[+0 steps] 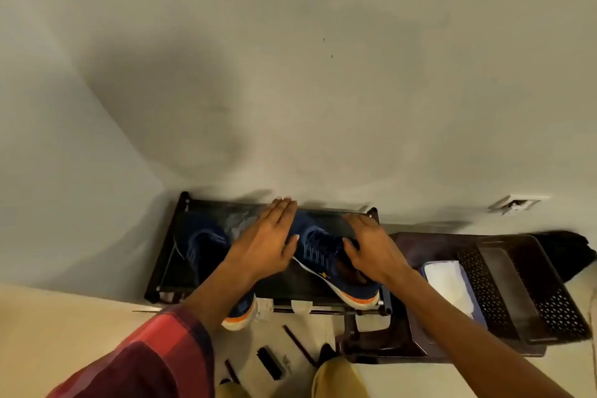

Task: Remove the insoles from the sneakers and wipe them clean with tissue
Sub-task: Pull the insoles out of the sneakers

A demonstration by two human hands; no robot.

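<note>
Atop the shoe rack (163, 268) against the wall (290, 74), left hand (268, 236) lies flat near its back edge, right hand (371, 247) grips sneaker (318, 252).

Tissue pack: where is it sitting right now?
In the head view, the tissue pack lies on the dark plastic chair at the right, beside the shoe rack, just past the right hand gripping the navy sneaker.

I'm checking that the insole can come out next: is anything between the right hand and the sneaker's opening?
Nothing visible is in the way. The right hand grips the sneaker at its opening, fingers curled over the tongue and collar. The insole is hidden inside the shoe.
</note>
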